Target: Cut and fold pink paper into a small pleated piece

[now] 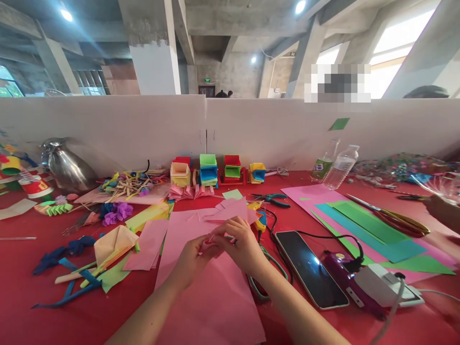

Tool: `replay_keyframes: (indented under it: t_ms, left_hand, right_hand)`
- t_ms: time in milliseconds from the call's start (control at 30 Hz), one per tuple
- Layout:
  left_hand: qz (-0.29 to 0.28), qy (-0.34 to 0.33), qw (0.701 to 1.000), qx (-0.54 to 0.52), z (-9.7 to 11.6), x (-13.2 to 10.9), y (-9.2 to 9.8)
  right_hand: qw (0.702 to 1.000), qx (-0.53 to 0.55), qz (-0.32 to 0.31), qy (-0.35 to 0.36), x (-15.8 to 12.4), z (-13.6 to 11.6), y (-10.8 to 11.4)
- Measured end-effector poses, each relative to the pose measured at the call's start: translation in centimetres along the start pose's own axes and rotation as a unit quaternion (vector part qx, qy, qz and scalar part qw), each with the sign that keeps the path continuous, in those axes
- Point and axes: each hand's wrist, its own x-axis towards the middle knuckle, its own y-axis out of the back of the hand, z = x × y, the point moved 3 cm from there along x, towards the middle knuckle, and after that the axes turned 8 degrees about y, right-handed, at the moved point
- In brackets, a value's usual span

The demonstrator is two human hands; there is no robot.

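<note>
Over a large pink sheet of paper (pixel 201 306), my left hand (pixel 196 256) and my right hand (pixel 240 242) meet with fingers pinched together. Between the fingertips is a small piece of pink paper (pixel 207 241), mostly covered by the fingers. Just behind the hands lie more pieces of pink paper (pixel 232 211), partly hidden by my right hand. A yellow and blue glue gun (pixel 261 221) rests beyond my right hand, partly covered. Its cable runs to the right.
Right of my arms are a phone (pixel 312 268), a power strip (pixel 381 285), scissors (pixel 398 218) and coloured paper sheets (pixel 359 220). Folded paper boxes (pixel 208 170) stand at the back. Pliers (pixel 275 199) and a metal jug (pixel 70 165) lie farther off. Another person's hand (pixel 443 211) shows at right.
</note>
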Motion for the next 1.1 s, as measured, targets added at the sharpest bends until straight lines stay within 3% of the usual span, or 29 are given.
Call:
replay_keyframes:
  t_ms: [167, 300, 400, 533, 767, 933, 1100]
  left_hand:
    - [-0.020, 0.022, 0.999, -0.045, 0.2, 0.0, 0.0]
    - [0.022, 0.035, 0.997, -0.064, -0.3, 0.3, 0.6]
    - [0.051, 0.032, 0.992, -0.112, -0.4, 0.5, 1.1]
    - [0.046, 0.012, 0.988, -0.146, -0.2, 0.6, 1.1]
    - [0.115, -0.007, 0.986, -0.122, -1.4, 1.2, 2.3]
    - [0.089, -0.014, 0.991, -0.096, -1.3, 1.2, 2.2]
    - [0.057, -0.088, 0.994, 0.018, 0.2, 0.2, 1.3]
  right_hand:
    - [0.996, 0.055, 0.003, -0.068, 0.0, 0.3, -0.3]
    - [0.991, 0.093, 0.019, -0.094, -0.1, 0.9, -0.6]
    - [0.991, 0.091, 0.023, -0.094, -0.3, 1.3, -0.6]
    - [0.996, 0.046, 0.052, -0.056, -0.4, 1.3, -0.6]
    - [0.996, -0.032, 0.068, -0.038, 0.8, 1.1, -1.0]
    - [0.997, -0.053, 0.003, -0.064, 1.1, 0.7, -0.7]
    - [0.995, -0.083, 0.014, -0.044, -0.4, -0.2, 0.4]
